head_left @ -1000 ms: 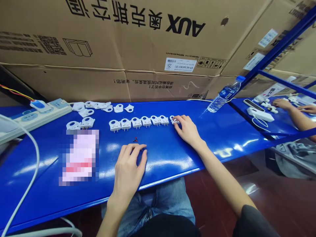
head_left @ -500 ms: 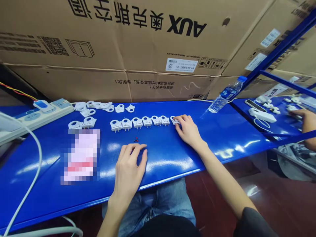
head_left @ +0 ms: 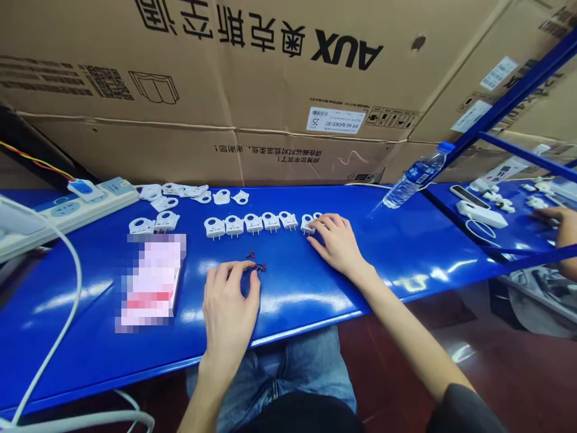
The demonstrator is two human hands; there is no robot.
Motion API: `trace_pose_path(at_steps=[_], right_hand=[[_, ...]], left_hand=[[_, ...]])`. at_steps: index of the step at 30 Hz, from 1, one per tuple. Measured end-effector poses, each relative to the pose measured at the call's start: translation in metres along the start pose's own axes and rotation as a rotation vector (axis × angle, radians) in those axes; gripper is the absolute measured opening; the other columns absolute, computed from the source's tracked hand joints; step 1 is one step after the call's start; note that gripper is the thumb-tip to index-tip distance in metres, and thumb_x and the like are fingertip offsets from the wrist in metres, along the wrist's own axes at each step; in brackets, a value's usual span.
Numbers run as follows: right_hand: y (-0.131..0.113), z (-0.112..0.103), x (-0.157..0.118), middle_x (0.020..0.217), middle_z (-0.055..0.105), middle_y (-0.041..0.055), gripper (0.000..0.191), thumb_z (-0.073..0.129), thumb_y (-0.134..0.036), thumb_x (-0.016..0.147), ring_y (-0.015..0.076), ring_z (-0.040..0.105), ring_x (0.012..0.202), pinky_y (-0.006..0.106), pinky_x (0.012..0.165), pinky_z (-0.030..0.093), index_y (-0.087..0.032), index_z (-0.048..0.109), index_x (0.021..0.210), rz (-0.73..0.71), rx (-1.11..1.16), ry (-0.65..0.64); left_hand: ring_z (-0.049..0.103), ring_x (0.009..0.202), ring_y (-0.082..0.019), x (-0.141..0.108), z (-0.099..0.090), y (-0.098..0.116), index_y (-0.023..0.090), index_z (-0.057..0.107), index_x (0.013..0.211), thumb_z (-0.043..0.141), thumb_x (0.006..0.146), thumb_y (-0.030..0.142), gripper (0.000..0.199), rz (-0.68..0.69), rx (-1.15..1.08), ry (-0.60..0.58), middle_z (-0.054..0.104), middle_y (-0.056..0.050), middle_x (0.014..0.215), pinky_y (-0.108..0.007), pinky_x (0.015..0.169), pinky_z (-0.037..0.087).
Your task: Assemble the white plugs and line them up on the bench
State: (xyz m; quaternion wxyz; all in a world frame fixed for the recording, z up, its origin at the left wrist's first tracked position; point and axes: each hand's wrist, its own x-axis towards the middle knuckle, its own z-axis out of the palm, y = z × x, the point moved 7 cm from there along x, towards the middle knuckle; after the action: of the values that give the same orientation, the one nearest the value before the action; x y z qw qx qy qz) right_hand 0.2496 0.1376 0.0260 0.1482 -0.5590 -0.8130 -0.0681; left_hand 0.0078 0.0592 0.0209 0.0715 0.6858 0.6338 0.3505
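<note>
On the blue table, several white plug-shaped pieces [head_left: 253, 224], each with a round ring and metal prongs, stand in a row. My right hand [head_left: 336, 240] is at the row's right end, its fingers closed on a white plug [head_left: 307, 224]. Part of another white piece [head_left: 317, 215] shows just behind those fingers. Nearer me, my left hand [head_left: 231, 300] rests on the table with fingers curved and the thumb apart from them. Small red and black pieces [head_left: 260, 267] lie at its fingertips. A few more little red and black pieces [head_left: 250, 254] are just beyond.
Loose white ring parts [head_left: 178, 190] lie at the back left, near a power strip [head_left: 67, 207]. A blurred pink-white object [head_left: 153, 282] is on the left. A water bottle [head_left: 417, 177] leans by the blue frame [head_left: 469, 120]. Another person's hand [head_left: 563, 225] is at far right.
My right hand has shifted slightly left, onto the last plug of the row, which now stands apart from the others. My left hand has drawn left, uncovering the small red and black pieces.
</note>
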Motion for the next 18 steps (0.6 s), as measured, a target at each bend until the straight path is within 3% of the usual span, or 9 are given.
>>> trace_pose_path(at_steps=[7, 12, 18], right_hand=[[-0.033, -0.019, -0.027, 0.125, 0.073, 0.0089, 0.026, 0.061, -0.028, 0.101, 0.0308, 0.057, 0.123, 0.05, 0.106, 0.045, -0.024, 0.068, 0.125, -0.004, 0.175, 0.118], [-0.07, -0.012, -0.052, 0.128, 0.07, 0.0092, 0.033, 0.058, -0.021, 0.101, 0.0283, 0.061, 0.119, 0.046, 0.097, 0.052, -0.026, 0.064, 0.133, 0.017, 0.372, 0.044], [-0.073, -0.01, -0.057, 0.129, 0.067, 0.0091, 0.035, 0.063, -0.022, 0.099, 0.0279, 0.063, 0.119, 0.046, 0.097, 0.054, -0.027, 0.064, 0.134, 0.098, 0.436, 0.024]], left_hand=[[0.058, 0.105, -0.03, -0.001, 0.003, 0.006, 0.025, 0.072, 0.114, 0.055, 0.101, 0.03, 0.021, 0.089, 0.037, -0.038, 0.066, -0.009, 0.111, -0.043, 0.088, 0.05], [0.059, 0.105, -0.03, 0.0, 0.005, 0.005, 0.025, 0.073, 0.108, 0.055, 0.101, 0.028, 0.02, 0.075, 0.036, -0.056, 0.067, -0.009, 0.109, -0.043, 0.088, 0.05], [0.059, 0.107, -0.03, 0.0, 0.007, 0.005, 0.023, 0.072, 0.109, 0.055, 0.102, 0.029, 0.02, 0.065, 0.038, -0.084, 0.068, -0.009, 0.11, -0.042, 0.088, 0.05]])
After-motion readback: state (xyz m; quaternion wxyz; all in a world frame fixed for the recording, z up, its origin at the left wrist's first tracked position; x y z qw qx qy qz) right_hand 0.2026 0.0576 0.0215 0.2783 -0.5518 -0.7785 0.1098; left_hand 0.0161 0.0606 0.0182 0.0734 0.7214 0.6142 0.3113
